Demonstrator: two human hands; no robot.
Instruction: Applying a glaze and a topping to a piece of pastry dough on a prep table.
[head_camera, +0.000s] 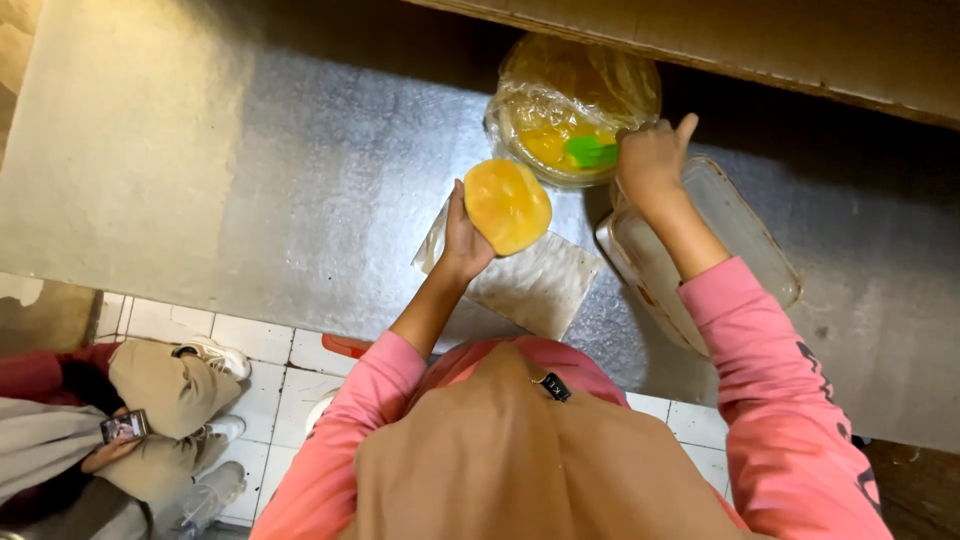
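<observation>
Head view: left grip (465, 238) holds bun (507, 205); right grip (650, 160) holds brush (592, 152).

From nine to eleven o'clock the steel worktop (230, 170) lies bare, open to a hand; at twelve to one o'clock the plastic-wrapped bowl (572, 105) sits under a cardboard edge (760, 45) that closes the way above. At three o'clock the clear lidded container (735, 225) fills the space; the paper sheet (535, 285) lies flat at six.

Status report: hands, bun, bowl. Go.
Left hand holds yellow bun above paper sheet. Right hand grips green brush in plastic-lined bowl. Clear tray beside right forearm. Nothing blocking.
</observation>
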